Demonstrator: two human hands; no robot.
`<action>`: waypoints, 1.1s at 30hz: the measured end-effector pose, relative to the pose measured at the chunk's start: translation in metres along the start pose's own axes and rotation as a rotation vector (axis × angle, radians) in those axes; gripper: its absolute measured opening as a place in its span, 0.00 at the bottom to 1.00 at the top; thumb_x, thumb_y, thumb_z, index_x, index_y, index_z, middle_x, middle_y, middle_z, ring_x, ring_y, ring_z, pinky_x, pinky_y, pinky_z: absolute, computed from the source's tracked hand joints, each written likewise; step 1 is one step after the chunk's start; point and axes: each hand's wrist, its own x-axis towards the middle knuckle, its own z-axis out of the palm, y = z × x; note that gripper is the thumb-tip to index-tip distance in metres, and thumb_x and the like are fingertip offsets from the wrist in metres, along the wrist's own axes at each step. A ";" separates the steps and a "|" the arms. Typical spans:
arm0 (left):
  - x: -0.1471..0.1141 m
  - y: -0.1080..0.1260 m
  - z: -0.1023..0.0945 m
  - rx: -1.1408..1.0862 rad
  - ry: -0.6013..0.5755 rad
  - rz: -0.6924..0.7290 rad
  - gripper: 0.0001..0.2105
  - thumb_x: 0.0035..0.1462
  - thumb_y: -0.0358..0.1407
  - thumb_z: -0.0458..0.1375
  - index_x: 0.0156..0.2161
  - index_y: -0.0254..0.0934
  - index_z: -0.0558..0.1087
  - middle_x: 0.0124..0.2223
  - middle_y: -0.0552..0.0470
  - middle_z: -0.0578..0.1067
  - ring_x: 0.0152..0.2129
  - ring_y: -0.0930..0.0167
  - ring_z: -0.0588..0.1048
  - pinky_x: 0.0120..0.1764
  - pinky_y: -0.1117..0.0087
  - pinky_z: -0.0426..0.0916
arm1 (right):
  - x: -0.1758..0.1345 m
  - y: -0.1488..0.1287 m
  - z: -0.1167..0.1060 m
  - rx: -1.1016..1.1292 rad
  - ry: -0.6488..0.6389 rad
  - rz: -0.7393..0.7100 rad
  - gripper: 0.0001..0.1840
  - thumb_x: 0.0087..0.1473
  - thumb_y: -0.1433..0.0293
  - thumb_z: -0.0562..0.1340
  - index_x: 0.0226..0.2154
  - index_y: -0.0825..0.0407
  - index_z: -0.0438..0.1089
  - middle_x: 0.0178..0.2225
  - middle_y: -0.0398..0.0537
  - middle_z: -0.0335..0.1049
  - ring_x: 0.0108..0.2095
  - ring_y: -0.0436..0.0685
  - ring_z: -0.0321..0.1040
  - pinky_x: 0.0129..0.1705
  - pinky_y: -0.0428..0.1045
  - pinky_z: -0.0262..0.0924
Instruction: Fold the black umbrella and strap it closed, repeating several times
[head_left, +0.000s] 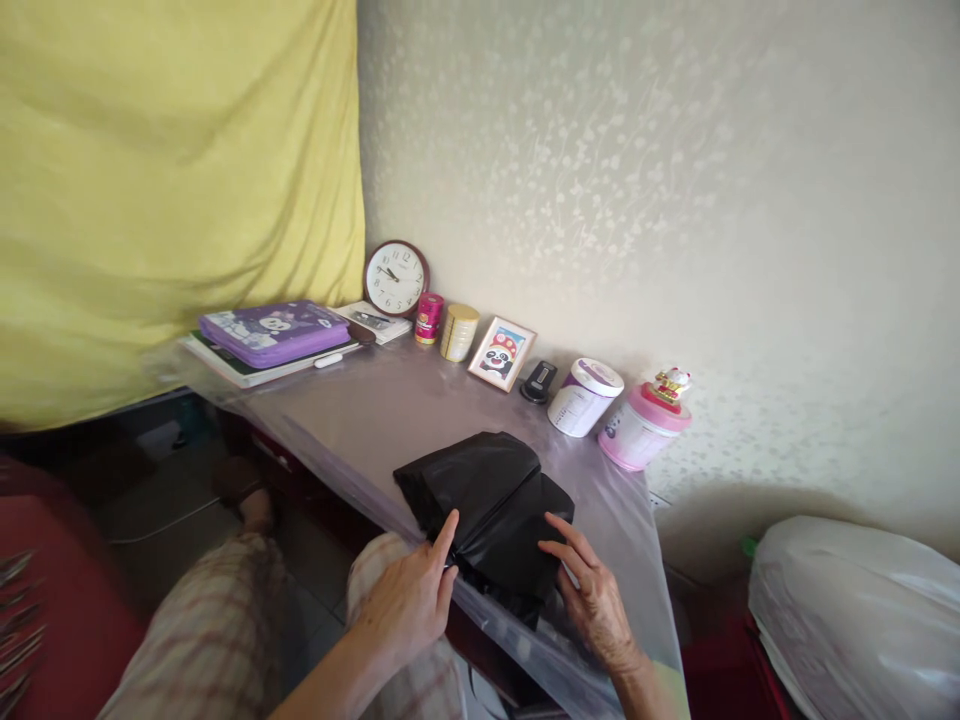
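A black plastic bag (480, 490), folded flat with a crease across its middle, lies at the near edge of the table. My left hand (416, 600) has the bag's near edge between thumb and stretched index finger; its other fingers are curled underneath and partly hidden. At the bag's right side, my right hand (592, 595) rests its slightly spread, bent fingertips on the black plastic. The bag's near edge looks crumpled and hangs close to the table's rim.
A clear sheet covers the table (337, 420). Along the wall stand a clock (396, 278), a pink can (429, 318), a yellow-lidded jar (459, 333), a picture frame (502, 354), a black device (538, 382), a white tub (585, 398) and a pink-lidded tub (643, 428). A purple case (274, 332) lies left.
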 end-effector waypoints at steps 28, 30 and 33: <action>0.003 -0.010 0.012 -0.108 -0.052 -0.013 0.27 0.57 0.39 0.48 0.62 0.41 0.50 0.36 0.50 0.77 0.33 0.65 0.75 0.33 0.68 0.62 | 0.129 -0.020 0.067 -0.073 0.020 -0.148 0.14 0.61 0.71 0.48 0.42 0.49 0.68 0.43 0.50 0.67 0.44 0.53 0.67 0.47 0.47 0.63; 0.001 -0.009 0.013 -0.111 -0.036 -0.012 0.28 0.57 0.39 0.48 0.62 0.40 0.49 0.38 0.49 0.77 0.34 0.65 0.74 0.34 0.69 0.62 | 0.131 -0.020 0.071 -0.098 -0.010 -0.154 0.14 0.61 0.71 0.48 0.42 0.50 0.68 0.43 0.50 0.67 0.43 0.52 0.68 0.45 0.46 0.64; -0.003 -0.005 0.012 -0.148 -0.030 -0.045 0.33 0.59 0.38 0.47 0.65 0.36 0.36 0.40 0.47 0.76 0.33 0.67 0.74 0.34 0.70 0.61 | 0.133 -0.019 0.074 -0.134 -0.049 -0.167 0.14 0.61 0.72 0.48 0.41 0.50 0.67 0.44 0.49 0.66 0.41 0.52 0.68 0.43 0.45 0.64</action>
